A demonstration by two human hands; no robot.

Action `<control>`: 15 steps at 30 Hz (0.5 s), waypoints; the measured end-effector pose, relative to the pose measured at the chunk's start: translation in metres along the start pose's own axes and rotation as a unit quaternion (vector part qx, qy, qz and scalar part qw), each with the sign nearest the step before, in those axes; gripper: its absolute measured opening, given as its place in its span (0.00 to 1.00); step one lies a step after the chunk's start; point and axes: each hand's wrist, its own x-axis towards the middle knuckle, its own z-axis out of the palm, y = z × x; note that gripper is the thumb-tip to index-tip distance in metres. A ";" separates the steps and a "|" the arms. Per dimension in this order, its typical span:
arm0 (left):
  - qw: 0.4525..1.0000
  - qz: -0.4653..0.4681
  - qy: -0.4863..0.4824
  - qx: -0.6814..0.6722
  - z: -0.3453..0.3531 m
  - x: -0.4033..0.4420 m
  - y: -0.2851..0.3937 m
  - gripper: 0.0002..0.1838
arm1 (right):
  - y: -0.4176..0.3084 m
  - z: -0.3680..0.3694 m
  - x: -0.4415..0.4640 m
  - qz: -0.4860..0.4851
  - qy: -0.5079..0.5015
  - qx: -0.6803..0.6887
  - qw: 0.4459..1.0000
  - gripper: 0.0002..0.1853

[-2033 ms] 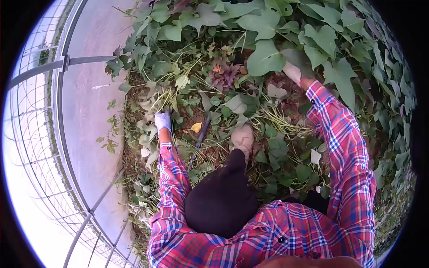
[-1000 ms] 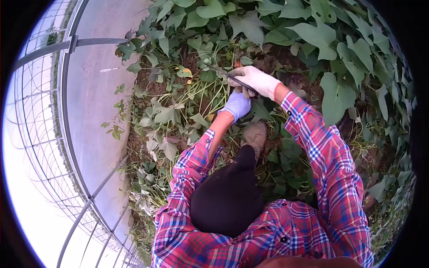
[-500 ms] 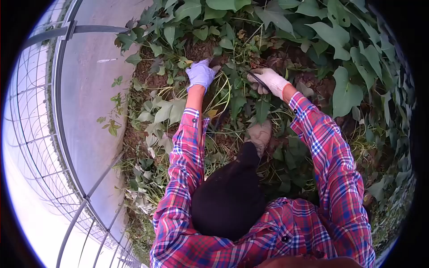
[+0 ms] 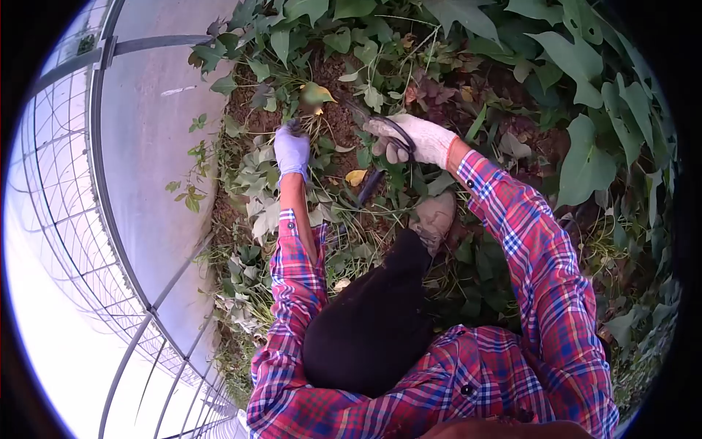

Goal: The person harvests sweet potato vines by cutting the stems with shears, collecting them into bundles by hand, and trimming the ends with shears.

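Observation:
My left hand (image 4: pixel 292 152), in a pale lavender glove, is closed at the left side of the bed, among cut stems (image 4: pixel 316 126) and wilted leaves. What its fingers grip is hard to make out. A white knit glove with an orange cuff covers my right hand (image 4: pixel 413 139), which is wrapped round the dark handles of scissors (image 4: pixel 398 130). Their blades point up and left toward a patch of bare soil. A yellow-green leaf (image 4: pixel 316 94) lies above my left hand. Between the hands and lower down are a yellow leaf (image 4: pixel 356 177) and a dark hose (image 4: pixel 371 187).
Large green leaves (image 4: pixel 585 161) crowd the right and top. My shoe (image 4: pixel 434 218) stands among vines below my right hand, with my dark-clothed knee (image 4: pixel 365 329) nearer. Metal pipes (image 4: pixel 95 146) and translucent sheeting (image 4: pixel 157 139) run along the left.
Both hands came together near the middle, then parted. Over the last half second my left hand moved slightly left and down, while my right hand shifted left with the scissors.

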 end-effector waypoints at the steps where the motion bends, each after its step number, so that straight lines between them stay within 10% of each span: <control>1: 0.997 -0.031 -0.023 0.066 -0.007 0.004 0.010 0.16 | 0.004 0.000 0.006 0.016 -0.037 0.040 0.998 0.21; 6: 0.970 -0.084 -0.077 0.214 -0.013 0.010 0.021 0.13 | 0.028 0.005 0.032 0.026 -0.070 0.064 0.995 0.33; 15: 0.996 0.008 -0.079 0.051 -0.002 0.015 0.003 0.12 | 0.025 0.025 0.041 0.037 -0.066 0.086 0.993 0.33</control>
